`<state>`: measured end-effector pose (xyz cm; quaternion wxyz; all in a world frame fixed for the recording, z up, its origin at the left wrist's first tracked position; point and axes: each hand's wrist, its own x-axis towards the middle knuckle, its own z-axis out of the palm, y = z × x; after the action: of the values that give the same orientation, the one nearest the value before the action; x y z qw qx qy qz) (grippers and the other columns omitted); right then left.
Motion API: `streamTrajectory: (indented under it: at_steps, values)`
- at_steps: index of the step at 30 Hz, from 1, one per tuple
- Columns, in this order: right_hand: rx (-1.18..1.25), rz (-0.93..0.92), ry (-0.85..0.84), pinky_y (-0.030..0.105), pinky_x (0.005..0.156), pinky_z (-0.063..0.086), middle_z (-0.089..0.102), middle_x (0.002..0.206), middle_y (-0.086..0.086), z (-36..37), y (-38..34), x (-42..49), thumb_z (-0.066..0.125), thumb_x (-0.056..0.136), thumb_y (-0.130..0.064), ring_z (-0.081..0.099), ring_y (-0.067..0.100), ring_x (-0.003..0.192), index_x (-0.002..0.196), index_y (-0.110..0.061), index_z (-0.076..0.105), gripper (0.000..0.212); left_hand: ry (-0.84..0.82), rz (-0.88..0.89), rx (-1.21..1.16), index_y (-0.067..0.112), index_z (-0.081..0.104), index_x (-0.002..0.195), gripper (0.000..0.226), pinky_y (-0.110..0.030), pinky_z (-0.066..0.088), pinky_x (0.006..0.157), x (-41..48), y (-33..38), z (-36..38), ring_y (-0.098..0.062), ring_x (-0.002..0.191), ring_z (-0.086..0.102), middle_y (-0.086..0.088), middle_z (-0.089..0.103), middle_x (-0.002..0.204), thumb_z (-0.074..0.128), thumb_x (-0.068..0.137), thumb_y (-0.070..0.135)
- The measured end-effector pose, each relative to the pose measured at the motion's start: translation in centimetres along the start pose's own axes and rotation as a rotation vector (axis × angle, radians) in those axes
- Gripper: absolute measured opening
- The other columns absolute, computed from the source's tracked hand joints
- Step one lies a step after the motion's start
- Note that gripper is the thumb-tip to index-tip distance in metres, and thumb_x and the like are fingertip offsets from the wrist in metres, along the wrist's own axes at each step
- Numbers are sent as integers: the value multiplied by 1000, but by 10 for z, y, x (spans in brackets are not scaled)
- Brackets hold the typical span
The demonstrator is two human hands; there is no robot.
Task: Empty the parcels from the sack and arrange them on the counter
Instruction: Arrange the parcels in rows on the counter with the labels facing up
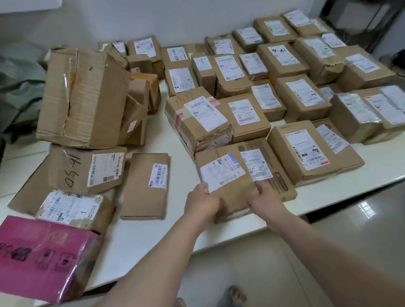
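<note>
A flat brown parcel (230,183) lies at the near edge of the white counter (155,229), gripped on its left side by the left hand (201,202) and on its right by the right hand (265,196), fingers curled against it. Labelled boxes (290,81) crowd beyond; a pink package (34,257) overhangs the near-left edge.

A single head-worn wide-angle view looks forward and steeply down from close range over the near edge of the counter (233,224), floor below.
</note>
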<state>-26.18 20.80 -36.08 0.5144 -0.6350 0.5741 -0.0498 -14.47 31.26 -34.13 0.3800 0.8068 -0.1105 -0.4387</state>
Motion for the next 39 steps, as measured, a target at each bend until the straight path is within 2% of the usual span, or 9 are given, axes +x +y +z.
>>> streamTrajectory:
  at_steps: [4,9,12,15,20,25,29,33,39]
  values:
    - [-202,-72,121,31,97,43,39,145,11,6,10,-5,58,90,-15,50,28,121,141,-16,44,53,120,49,40,23,40,145,60,-36,44,103,12,-10,-11,-26,125,49,-6,49,138,61,88,26]
    - [-193,-306,358,27,84,43,49,117,0,19,-2,-22,51,95,-10,53,18,104,118,-17,59,25,525,-46,438,24,41,141,60,-41,26,113,42,-44,-77,-35,137,24,-16,29,148,60,85,37]
    - [-224,-460,134,22,79,42,56,98,-7,41,-11,-21,51,95,-9,55,11,90,105,-19,66,21,373,-150,610,31,34,144,63,-43,22,115,48,-68,-110,-36,141,15,-15,13,156,59,87,43]
    - [-261,-442,-124,34,82,53,54,89,-10,70,-17,-22,49,93,-9,58,11,81,106,-22,67,25,256,-98,559,31,41,142,56,-39,33,109,40,-83,-108,-32,135,31,-7,16,153,58,89,26]
    - [-534,-599,-184,28,93,45,59,119,9,112,-28,-27,50,91,-6,58,24,105,114,-8,67,29,182,16,390,33,52,133,44,-33,41,98,22,-90,-75,-28,117,48,-1,31,138,54,90,21]
    - [-819,-441,-335,32,80,48,64,106,12,131,-49,-32,46,95,-19,58,26,96,93,-10,61,18,-81,51,302,20,50,135,61,-35,44,104,26,-78,-83,-25,123,51,-4,33,149,61,75,26]
    - [-740,-323,-232,30,92,45,65,122,3,127,-75,-34,44,98,-25,58,23,115,124,-19,62,32,410,321,314,25,47,138,53,-36,38,100,23,-40,-127,-26,124,45,-7,43,135,58,87,16]
    - [-478,-347,-192,27,95,47,67,119,-3,129,-110,-17,49,95,-19,62,20,111,122,-22,65,31,957,674,259,16,50,131,59,-40,36,98,12,22,-181,-31,111,43,-13,44,123,69,76,17]
    - [-35,-346,-206,29,72,53,68,106,3,130,-185,23,44,98,-11,62,14,81,119,-14,58,26,1036,470,425,20,20,150,104,-50,16,114,39,77,-252,-37,136,24,-20,23,149,76,68,49]
